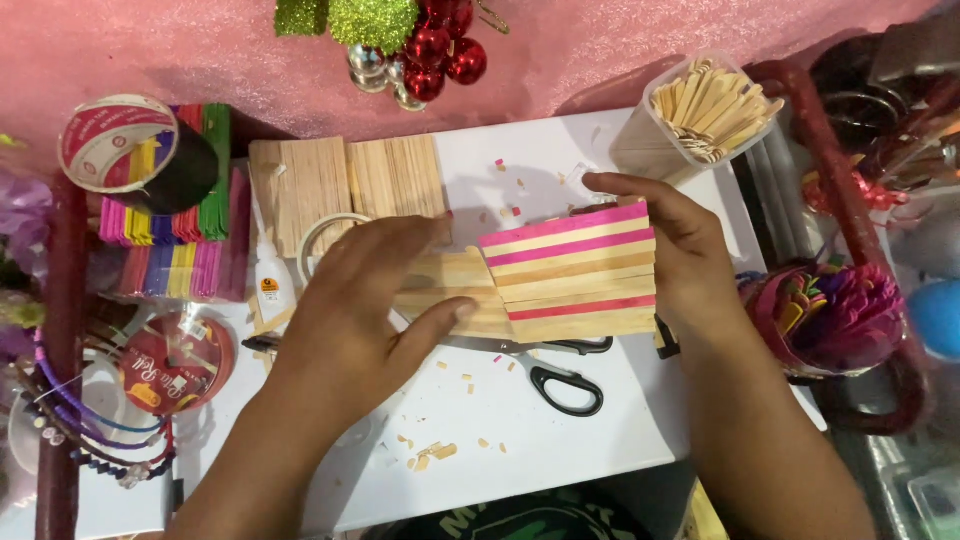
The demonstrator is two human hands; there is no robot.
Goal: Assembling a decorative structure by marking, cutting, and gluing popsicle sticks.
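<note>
My right hand point(690, 260) grips a panel of craft sticks point(572, 272), plain wood with pink stripes, from its right side. Against that panel's left edge my left hand point(365, 300) presses a plain wooden stick panel point(452, 288), thumb under it and fingers over it. Both panels hover just above a white board point(560, 430). Black-handled scissors point(565, 385) lie on the board below the panels, partly hidden by them.
Two more wooden stick panels point(345, 180) lie at the back. A glue bottle point(270, 280), a tape roll point(118, 145) and coloured sticks point(175, 235) are on the left. A clear tub of plain sticks point(712, 105) stands at the back right. Wood chips litter the board.
</note>
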